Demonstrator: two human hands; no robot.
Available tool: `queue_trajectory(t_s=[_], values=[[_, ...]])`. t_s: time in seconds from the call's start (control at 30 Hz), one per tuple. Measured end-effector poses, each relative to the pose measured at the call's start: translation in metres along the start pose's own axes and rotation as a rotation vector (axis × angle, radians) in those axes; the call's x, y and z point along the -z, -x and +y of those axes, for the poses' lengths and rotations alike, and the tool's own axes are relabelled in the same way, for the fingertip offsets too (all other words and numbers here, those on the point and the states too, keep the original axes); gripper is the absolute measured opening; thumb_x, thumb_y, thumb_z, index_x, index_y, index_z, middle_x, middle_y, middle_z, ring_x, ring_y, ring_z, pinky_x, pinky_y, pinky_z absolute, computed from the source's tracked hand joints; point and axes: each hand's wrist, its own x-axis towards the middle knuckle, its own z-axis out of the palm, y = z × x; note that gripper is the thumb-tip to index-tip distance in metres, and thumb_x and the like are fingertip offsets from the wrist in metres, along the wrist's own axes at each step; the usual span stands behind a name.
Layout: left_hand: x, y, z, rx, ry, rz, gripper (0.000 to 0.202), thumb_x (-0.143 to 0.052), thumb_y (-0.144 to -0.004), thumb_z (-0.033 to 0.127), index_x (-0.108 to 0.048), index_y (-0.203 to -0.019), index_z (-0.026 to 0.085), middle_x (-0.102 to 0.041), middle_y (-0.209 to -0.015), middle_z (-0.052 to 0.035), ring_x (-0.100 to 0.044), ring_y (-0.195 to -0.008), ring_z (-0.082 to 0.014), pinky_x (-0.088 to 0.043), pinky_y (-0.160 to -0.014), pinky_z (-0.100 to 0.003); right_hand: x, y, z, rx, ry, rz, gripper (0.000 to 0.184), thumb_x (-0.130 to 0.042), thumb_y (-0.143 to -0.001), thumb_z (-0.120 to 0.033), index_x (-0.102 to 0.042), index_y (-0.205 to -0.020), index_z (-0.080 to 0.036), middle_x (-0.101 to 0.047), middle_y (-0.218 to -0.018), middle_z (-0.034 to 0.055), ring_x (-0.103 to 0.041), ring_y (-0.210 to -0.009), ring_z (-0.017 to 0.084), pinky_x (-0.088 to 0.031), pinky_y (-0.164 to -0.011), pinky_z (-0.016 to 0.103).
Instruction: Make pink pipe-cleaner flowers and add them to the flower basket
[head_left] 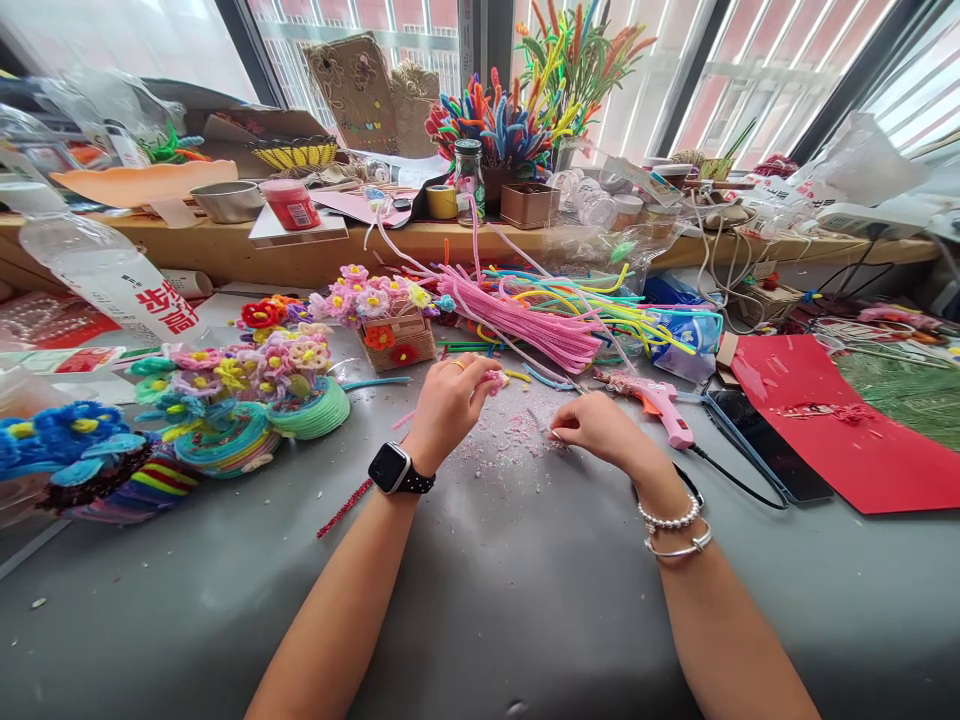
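Pink fuzzy pipe-cleaner piece [494,379] is at the middle of the wide grey table [480,600], before the far pile of long pink chenille stems [525,325], lying within reach. Pink plastic glue gun [660,405] lies right. Left hand [450,400] grips the piece, raised for working; right hand [596,428] pinches something tiny, maybe wire, among pink fluff crumbs [510,445].

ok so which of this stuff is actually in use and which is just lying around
In use: left hand holding pink piece; right hand at pink scraps; pink pipe cleaners close by.
Lying about: glue gun, phone, red paper, finished flowers, water bottle.
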Motion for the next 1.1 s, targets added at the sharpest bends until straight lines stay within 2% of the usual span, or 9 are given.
queue_trajectory(t_s=[0.17, 0.37, 0.67, 0.73, 0.83, 0.9, 1.1], values=[[0.000, 0.000, 0.000, -0.005, -0.001, 0.008, 0.018, -0.046, -0.081, 0.025, -0.057, -0.093, 0.018, -0.062, -0.087, -0.0050, -0.056, -0.075, -0.0156, -0.039, -0.072, -0.030, -0.003, 0.000, -0.003, 0.080, -0.036, -0.038, 0.016, -0.053, -0.071, -0.018, -0.066, -0.062, -0.014, -0.064, -0.057, 0.0005, -0.052, -0.053, 0.009, -0.035, -0.052, 0.018], [0.000, 0.000, -0.001, -0.008, 0.003, 0.008, 0.017, -0.046, -0.081, 0.024, -0.057, -0.092, 0.018, -0.062, -0.087, -0.0050, -0.056, -0.075, -0.0151, -0.039, -0.071, -0.029, -0.001, -0.004, 0.005, -0.035, 0.114, 0.105, 0.014, -0.054, -0.071, -0.018, -0.066, -0.065, -0.015, -0.066, -0.064, 0.0031, -0.053, -0.057, 0.011, -0.035, -0.055, 0.020], [-0.001, 0.001, -0.001, -0.009, -0.006, 0.003, 0.018, -0.045, -0.081, 0.025, -0.056, -0.094, 0.019, -0.062, -0.089, -0.0048, -0.055, -0.077, -0.0155, -0.039, -0.072, -0.030, 0.000, 0.001, -0.004, 0.073, -0.026, -0.053, 0.013, -0.053, -0.069, -0.016, -0.065, -0.064, -0.015, -0.064, -0.059, -0.0002, -0.053, -0.053, 0.009, -0.036, -0.052, 0.018], [-0.001, 0.001, -0.001, -0.003, -0.009, -0.001, 0.018, -0.045, -0.081, 0.024, -0.057, -0.093, 0.019, -0.062, -0.089, -0.0050, -0.055, -0.076, -0.0156, -0.039, -0.072, -0.030, 0.000, 0.001, 0.000, 0.040, 0.001, -0.022, 0.012, -0.053, -0.069, -0.017, -0.064, -0.065, -0.016, -0.064, -0.061, 0.0003, -0.054, -0.055, 0.010, -0.036, -0.052, 0.018], [-0.001, 0.001, -0.001, -0.001, -0.007, -0.004, 0.017, -0.045, -0.081, 0.024, -0.057, -0.093, 0.018, -0.062, -0.088, -0.0051, -0.055, -0.075, -0.0154, -0.038, -0.072, -0.030, 0.001, 0.000, 0.007, -0.096, 0.125, 0.076, 0.010, -0.055, -0.067, -0.018, -0.064, -0.064, -0.016, -0.066, -0.064, 0.0029, -0.056, -0.058, 0.012, -0.036, -0.052, 0.020], [-0.001, 0.001, -0.002, -0.004, -0.004, -0.004, 0.018, -0.045, -0.081, 0.024, -0.057, -0.093, 0.019, -0.062, -0.087, -0.0048, -0.055, -0.073, -0.0149, -0.038, -0.071, -0.030, 0.001, 0.001, 0.008, -0.149, 0.171, 0.089, 0.009, -0.055, -0.066, -0.017, -0.063, -0.061, -0.016, -0.066, -0.065, 0.0036, -0.056, -0.059, 0.012, -0.035, -0.052, 0.020], [-0.001, 0.001, -0.002, -0.002, -0.002, 0.001, 0.018, -0.045, -0.082, 0.025, -0.057, -0.093, 0.019, -0.062, -0.087, -0.0045, -0.055, -0.075, -0.0152, -0.038, -0.071, -0.029, -0.007, 0.002, -0.004, 0.077, 0.027, -0.063, 0.007, -0.055, -0.065, -0.019, -0.061, -0.062, -0.016, -0.064, -0.059, -0.0004, -0.055, -0.054, 0.010, -0.036, -0.050, 0.018]])
